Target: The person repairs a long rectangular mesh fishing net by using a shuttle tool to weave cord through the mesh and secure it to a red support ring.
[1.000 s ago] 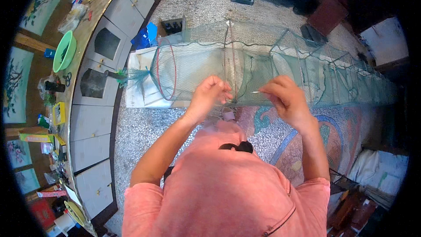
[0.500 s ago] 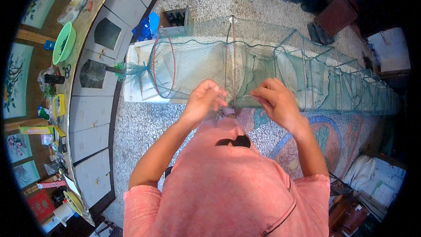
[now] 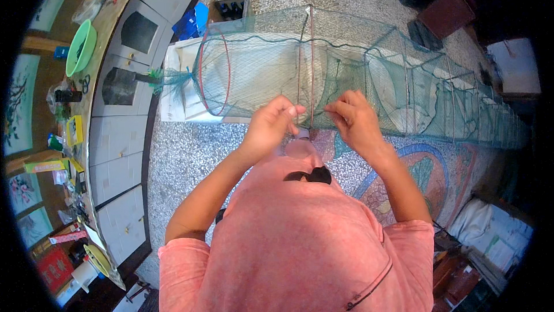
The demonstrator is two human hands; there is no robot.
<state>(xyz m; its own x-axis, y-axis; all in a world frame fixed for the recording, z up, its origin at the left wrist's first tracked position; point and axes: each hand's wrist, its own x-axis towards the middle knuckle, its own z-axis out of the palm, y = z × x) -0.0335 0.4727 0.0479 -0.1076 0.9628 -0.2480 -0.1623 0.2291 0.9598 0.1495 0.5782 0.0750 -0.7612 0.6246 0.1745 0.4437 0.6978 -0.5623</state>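
A long green mesh fish trap stretches across in front of me, with a red ring near its left end and square wire frames along its length. By the near edge of one wire frame, my left hand has thumb and forefinger pinched together. Across that frame, my right hand is also pinched, its fingertips pointing at the left ones with a small gap between. Whatever the fingertips hold is too fine to make out. The trap's left end is gathered into a tied tuft.
Under the trap lies a long white board on the speckled floor. At left runs a counter with cabinets, bearing a green basin and clutter. A box of bottles stands beyond the trap; a dark red box is far right.
The view has shifted a little, so the trap sits higher. My fingertips have come nearer each other, and the left thumb and forefinger have closed into a tighter pinch.
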